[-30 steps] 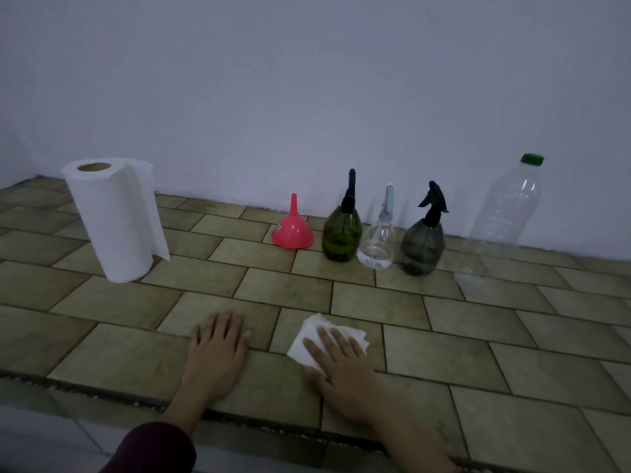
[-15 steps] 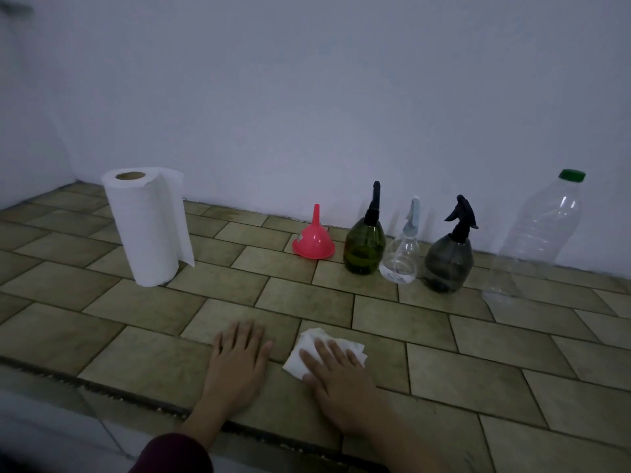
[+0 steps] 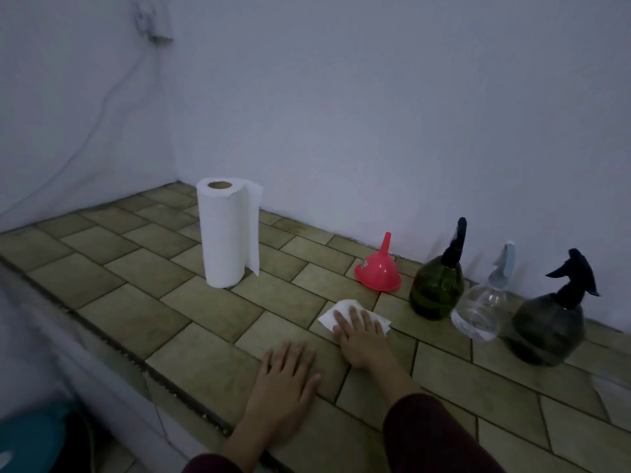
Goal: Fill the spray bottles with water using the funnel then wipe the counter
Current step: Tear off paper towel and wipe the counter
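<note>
Here the right hand [image 3: 362, 336], fingers flat, presses the folded white paper towel [image 3: 345, 310], now farther from the edge and nearer the inverted pink plastic funnel [image 3: 377, 273] than a second ago; wiping appears underway, the bottles seemingly filled; the left hand [image 3: 285, 378] lies flat and empty on the olive tiled counter [image 3: 136, 302]; green [image 3: 437, 291], clear [image 3: 478, 315] and smoky grey spray bottles [image 3: 546, 332] line the white wall [image 3: 375, 114]; a paper-towel roll [image 3: 225, 233] stands upright toward the corner.

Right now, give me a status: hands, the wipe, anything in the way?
Right hand flat on folded paper towel, pressing it to tiled counter. Left hand flat on counter, empty. Pink funnel and green spray bottle close ahead.
</note>
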